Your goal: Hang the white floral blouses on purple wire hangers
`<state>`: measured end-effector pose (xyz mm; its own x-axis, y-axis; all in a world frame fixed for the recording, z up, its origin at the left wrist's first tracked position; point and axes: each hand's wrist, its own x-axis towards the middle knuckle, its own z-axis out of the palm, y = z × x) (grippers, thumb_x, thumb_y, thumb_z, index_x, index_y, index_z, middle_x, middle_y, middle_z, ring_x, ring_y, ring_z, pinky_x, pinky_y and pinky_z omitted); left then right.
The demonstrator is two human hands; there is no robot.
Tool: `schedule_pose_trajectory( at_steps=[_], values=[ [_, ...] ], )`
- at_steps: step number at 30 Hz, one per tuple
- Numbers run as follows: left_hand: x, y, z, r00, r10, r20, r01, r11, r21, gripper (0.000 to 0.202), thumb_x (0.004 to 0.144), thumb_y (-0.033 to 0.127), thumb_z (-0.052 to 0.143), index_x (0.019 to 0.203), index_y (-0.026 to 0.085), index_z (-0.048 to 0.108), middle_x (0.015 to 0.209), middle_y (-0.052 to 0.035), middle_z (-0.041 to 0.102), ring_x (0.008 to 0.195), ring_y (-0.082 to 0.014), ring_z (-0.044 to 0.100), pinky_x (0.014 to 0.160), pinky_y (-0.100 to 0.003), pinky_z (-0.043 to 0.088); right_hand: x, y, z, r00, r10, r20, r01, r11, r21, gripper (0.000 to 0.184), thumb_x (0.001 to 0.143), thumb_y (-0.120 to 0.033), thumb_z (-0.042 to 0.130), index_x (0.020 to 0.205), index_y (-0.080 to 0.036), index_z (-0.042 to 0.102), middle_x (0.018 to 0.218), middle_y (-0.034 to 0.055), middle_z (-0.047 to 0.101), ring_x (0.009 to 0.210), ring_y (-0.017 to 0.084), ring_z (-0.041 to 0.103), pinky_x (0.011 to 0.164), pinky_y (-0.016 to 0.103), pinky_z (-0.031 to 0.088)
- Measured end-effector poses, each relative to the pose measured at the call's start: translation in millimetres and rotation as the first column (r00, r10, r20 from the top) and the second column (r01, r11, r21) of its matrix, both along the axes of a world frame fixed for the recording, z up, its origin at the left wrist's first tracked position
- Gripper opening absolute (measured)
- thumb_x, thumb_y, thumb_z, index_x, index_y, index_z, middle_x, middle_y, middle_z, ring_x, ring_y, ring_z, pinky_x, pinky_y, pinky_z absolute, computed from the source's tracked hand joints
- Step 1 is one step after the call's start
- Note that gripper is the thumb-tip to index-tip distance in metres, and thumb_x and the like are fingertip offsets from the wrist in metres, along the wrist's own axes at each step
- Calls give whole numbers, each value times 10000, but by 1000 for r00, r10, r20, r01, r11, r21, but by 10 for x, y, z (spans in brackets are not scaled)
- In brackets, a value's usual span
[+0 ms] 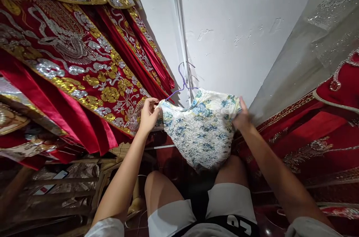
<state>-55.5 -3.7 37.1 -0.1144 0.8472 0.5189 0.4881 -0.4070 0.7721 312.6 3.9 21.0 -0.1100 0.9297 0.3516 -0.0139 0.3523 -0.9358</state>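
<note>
A white top with blue and yellow flowers (202, 132) hangs in front of me on a purple wire hanger (184, 80). The hanger's hook is beside a metal pole against the wall. My left hand (150, 113) is closed in a pinch on the top's left shoulder, near the hanger's end. On the other side, my right hand (243, 115) grips the edge of the right sleeve, slightly blurred, with its fingers partly behind the cloth. The fabric is spread between both hands, and its lower end hangs just above my knees.
Red garments with gold and silver embroidery (106, 76) hang close on the left. More red beaded cloth (308, 143) hangs at the right, below clear plastic sheeting (297, 54). The metal pole (179, 16) runs up the white wall. A phone (50, 182) lies on a wooden slatted rack (64, 194).
</note>
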Motion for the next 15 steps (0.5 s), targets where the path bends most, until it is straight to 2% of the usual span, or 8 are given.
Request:
schedule_pose_trajectory(
  at_steps=[3,6,9,11,12,13,14,15],
  values=[
    [90,48,71,992,124,-6,-123,988,94,186,862,362,633,931,196,589,828,-8,605,737,-152,558,682,-258,448,152,66,50,993,-113,22,112,993,35,634,914,-722,489,1169,-190,718,1030,126,739,1038,337,723,797,434,624],
    [236,152,301,986,166,-2,-164,976,142,198,930,357,566,905,170,628,768,4,596,697,-135,531,648,-245,406,144,130,194,972,-230,50,223,968,113,647,875,-693,567,1275,-199,685,1127,135,725,1141,353,691,879,469,612],
    [313,238,524,990,125,-63,-118,988,97,192,951,272,533,944,130,661,767,7,610,713,-123,524,667,-247,386,-114,88,391,984,-176,40,172,981,87,637,980,-638,414,1409,-204,597,1163,140,719,1205,339,661,933,517,601],
    [312,265,563,986,131,-102,-122,988,96,135,905,187,561,969,118,657,775,14,609,721,-117,510,675,-248,378,-337,-61,502,998,-44,34,42,998,36,617,1012,-604,366,1435,-206,574,1125,135,730,1175,320,678,921,495,615],
    [299,269,537,984,149,-93,-138,984,111,117,882,158,563,956,121,646,762,20,594,708,-112,492,667,-249,371,-431,-166,546,995,84,56,-86,996,26,613,1003,-607,408,1440,-209,570,1130,130,731,1152,314,687,908,473,624],
    [278,268,484,984,167,-60,-158,979,130,91,870,146,549,917,129,625,744,24,569,691,-109,471,657,-252,365,-503,-280,581,961,257,104,-262,965,30,625,973,-614,493,1444,-211,568,1162,125,727,1133,309,694,903,452,629],
    [254,262,409,984,179,-7,-176,973,151,72,874,156,517,867,147,588,726,25,536,674,-108,449,648,-258,361,-551,-392,606,879,446,166,-458,888,36,653,931,-608,587,1449,-210,568,1211,120,716,1143,305,691,923,433,623],
    [230,250,320,983,178,51,-184,969,165,90,885,180,473,823,171,537,716,24,500,665,-111,430,644,-265,360,-578,-490,618,752,618,229,-640,768,29,678,888,-585,668,1446,-212,574,1269,117,700,1177,304,680,961,421,607]
  ],
)
